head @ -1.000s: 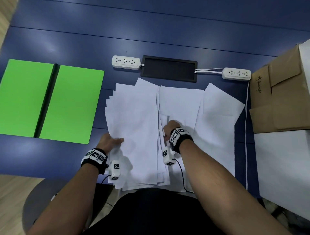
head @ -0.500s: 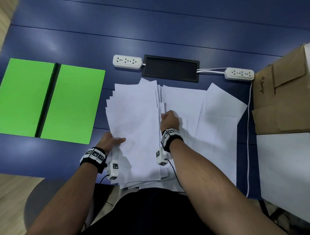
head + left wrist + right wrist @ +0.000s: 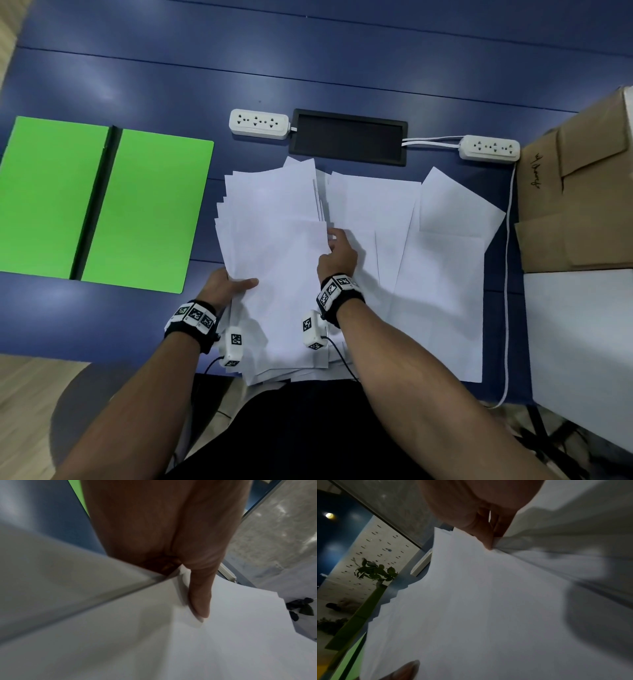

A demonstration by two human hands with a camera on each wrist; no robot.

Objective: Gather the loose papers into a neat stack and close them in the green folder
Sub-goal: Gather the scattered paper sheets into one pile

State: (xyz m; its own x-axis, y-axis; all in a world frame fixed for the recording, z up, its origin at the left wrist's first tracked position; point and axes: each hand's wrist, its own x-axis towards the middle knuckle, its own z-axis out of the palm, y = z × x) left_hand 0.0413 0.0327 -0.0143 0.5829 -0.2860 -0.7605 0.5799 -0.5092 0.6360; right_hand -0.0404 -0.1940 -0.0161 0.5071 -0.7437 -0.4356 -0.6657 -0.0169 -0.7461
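Where the near edge of the blue table (image 3: 102,318) meets the person's dark-clothed lap, the gathered stack of papers (image 3: 274,260) overhangs the edge a little, its long axis running away from the person, its far corners fanned in small steps. At the stack's near left side, the left hand (image 3: 222,286) grips it, thumb lying flat on top and fingers hidden underneath; the left wrist view shows that thumb (image 3: 200,601) pressed onto the top sheet. Against the stack's right edge, the right hand (image 3: 337,253) pinches a few sheets between thumb and fingertips, a grip the right wrist view shows at the paper's lifted edge. Just right of that hand, more loose sheets (image 3: 442,274) lie flat and overlapping, also lengthwise away from the person, the farthest right one tilted. Right of these a white cord (image 3: 507,274) runs along the table beside a white box (image 3: 579,342) and a brown cardboard box (image 3: 579,192). To the left, well apart from the papers, the green folder (image 3: 147,212) lies open with nothing in it, its dark spine pointing away. Farther back sit a white power strip (image 3: 259,123), a black rectangular panel (image 3: 349,137), and a second power strip (image 3: 489,148).
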